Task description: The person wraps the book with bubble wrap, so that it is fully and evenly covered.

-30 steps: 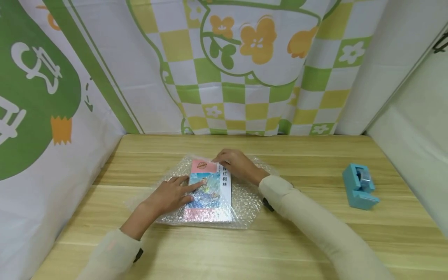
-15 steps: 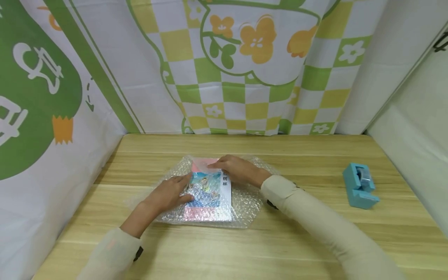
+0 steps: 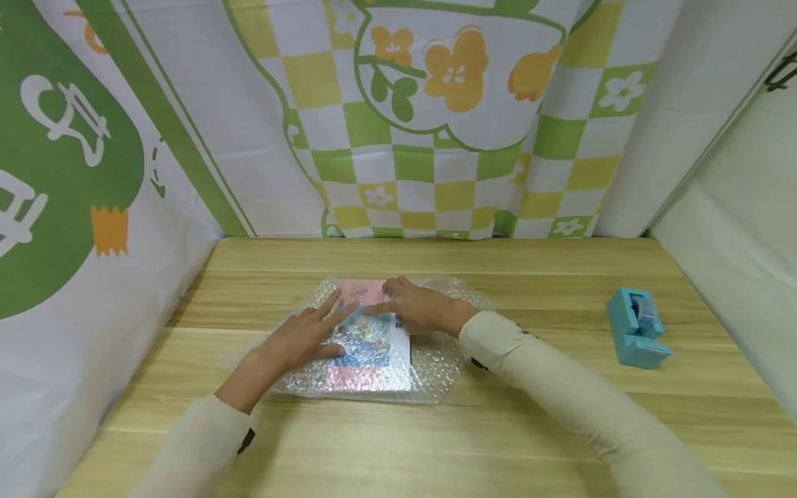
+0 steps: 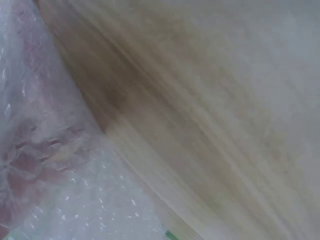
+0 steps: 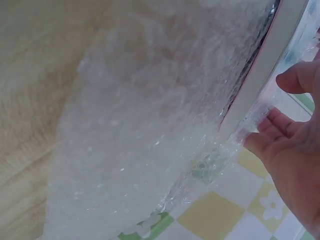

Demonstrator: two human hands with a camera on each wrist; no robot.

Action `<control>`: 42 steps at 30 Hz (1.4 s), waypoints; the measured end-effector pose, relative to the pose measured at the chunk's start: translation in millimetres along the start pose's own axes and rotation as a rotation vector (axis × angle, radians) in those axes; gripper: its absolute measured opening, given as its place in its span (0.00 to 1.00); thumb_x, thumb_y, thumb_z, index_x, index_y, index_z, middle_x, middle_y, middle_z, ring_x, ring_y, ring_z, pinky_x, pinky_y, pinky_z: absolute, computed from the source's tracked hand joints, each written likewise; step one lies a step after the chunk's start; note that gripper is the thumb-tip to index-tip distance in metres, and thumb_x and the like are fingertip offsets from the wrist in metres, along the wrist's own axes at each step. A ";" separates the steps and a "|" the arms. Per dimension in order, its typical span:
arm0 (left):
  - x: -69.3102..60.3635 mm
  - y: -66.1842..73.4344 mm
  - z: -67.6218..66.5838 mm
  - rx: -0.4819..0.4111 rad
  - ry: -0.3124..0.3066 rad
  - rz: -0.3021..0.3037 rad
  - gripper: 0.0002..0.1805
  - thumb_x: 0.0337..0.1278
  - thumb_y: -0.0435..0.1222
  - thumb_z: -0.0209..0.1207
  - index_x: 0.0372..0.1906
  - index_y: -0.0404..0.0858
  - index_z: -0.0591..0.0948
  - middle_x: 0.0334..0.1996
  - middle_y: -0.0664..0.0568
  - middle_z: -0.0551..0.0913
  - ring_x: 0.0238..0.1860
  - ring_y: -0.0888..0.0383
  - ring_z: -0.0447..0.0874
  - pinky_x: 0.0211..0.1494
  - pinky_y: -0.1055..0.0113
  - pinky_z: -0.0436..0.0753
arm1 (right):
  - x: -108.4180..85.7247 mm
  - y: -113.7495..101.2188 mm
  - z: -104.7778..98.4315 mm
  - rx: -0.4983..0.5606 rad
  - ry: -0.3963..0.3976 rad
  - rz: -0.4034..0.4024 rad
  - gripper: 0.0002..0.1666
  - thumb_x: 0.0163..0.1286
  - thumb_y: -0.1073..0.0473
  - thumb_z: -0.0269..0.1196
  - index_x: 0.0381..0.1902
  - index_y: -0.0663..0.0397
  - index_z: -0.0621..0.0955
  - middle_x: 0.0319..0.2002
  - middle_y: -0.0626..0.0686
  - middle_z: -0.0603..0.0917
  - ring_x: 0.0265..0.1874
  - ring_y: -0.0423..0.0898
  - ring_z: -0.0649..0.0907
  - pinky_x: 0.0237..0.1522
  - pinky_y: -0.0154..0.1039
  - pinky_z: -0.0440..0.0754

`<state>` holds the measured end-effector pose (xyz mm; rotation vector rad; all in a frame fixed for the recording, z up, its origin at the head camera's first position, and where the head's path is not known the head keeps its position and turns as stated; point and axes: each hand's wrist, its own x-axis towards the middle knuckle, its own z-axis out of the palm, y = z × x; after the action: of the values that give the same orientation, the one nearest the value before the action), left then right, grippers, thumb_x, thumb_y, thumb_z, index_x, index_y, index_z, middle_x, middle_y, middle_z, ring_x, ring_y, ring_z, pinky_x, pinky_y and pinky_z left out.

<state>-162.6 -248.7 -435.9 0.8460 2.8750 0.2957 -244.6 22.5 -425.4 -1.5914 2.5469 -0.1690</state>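
Observation:
In the head view, a book point(image 3: 367, 377) with a pink, blue and white cover lies under a folded layer of clear bubble wrap point(image 3: 436, 377). My left hand point(image 3: 299, 339) rests spread on the wrapped cover, fingers pointing toward the book's top. From the right, my right hand point(image 3: 420, 308) touches the wrap at the book's upper right. The right wrist view shows the thumb point(image 5: 297, 77) apart from the fingers point(image 5: 277, 125), which lie by the wrap at the book's corner. Only bubble wrap point(image 4: 100, 200) and wood show clearly in the left wrist view.
A blue tape dispenser point(image 3: 638, 328) holding a clear roll stands on the right of the wooden table point(image 3: 498, 443). A checked, flowered curtain point(image 3: 429, 166) hangs behind the table's back edge. White fabric point(image 3: 735, 263) lines the right side.
My right hand has folded the top flap of bubble wrap down over the book and lowered its thumb toward the cover. My left fingers have shifted up and spread on the wrap.

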 end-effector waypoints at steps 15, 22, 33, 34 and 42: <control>1.1 2.0 -9.0 0.059 -0.107 0.008 0.40 0.69 0.53 0.57 0.80 0.49 0.57 0.78 0.41 0.51 0.65 0.27 0.66 0.61 0.33 0.70 | -14.1 1.8 1.9 0.118 0.084 0.048 0.32 0.74 0.66 0.58 0.74 0.48 0.69 0.68 0.65 0.69 0.66 0.60 0.69 0.63 0.54 0.73; 1.8 1.7 -7.5 0.064 -0.105 0.008 0.41 0.69 0.54 0.57 0.80 0.49 0.56 0.78 0.41 0.51 0.65 0.26 0.65 0.62 0.32 0.69 | -36.5 12.8 -0.9 0.148 0.210 0.169 0.27 0.74 0.65 0.58 0.70 0.51 0.74 0.67 0.65 0.70 0.67 0.59 0.68 0.67 0.56 0.68; 2.0 3.7 -7.0 0.081 -0.072 0.040 0.40 0.69 0.53 0.57 0.79 0.45 0.59 0.77 0.38 0.54 0.62 0.28 0.69 0.59 0.34 0.73 | -100.4 36.0 -5.3 0.341 0.271 0.654 0.31 0.73 0.58 0.59 0.68 0.70 0.70 0.63 0.70 0.73 0.63 0.68 0.70 0.65 0.62 0.68; 1.8 3.8 -7.3 0.083 -0.071 0.042 0.40 0.69 0.53 0.57 0.79 0.45 0.59 0.77 0.38 0.54 0.62 0.27 0.69 0.59 0.34 0.73 | -105.6 37.4 -5.5 0.363 0.260 0.680 0.32 0.73 0.57 0.59 0.68 0.73 0.69 0.64 0.71 0.73 0.64 0.69 0.70 0.65 0.63 0.66; 1.2 2.9 -4.8 0.084 -0.064 0.056 0.39 0.69 0.52 0.57 0.79 0.44 0.59 0.76 0.37 0.55 0.61 0.26 0.69 0.58 0.32 0.72 | -129.1 39.2 -2.2 0.594 0.257 0.813 0.31 0.70 0.53 0.61 0.60 0.75 0.73 0.53 0.71 0.80 0.48 0.63 0.82 0.51 0.55 0.80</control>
<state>-163.0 -246.4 -430.7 0.9331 2.8253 0.1514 -223.7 155.9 -422.8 -0.3035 2.7102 -0.9531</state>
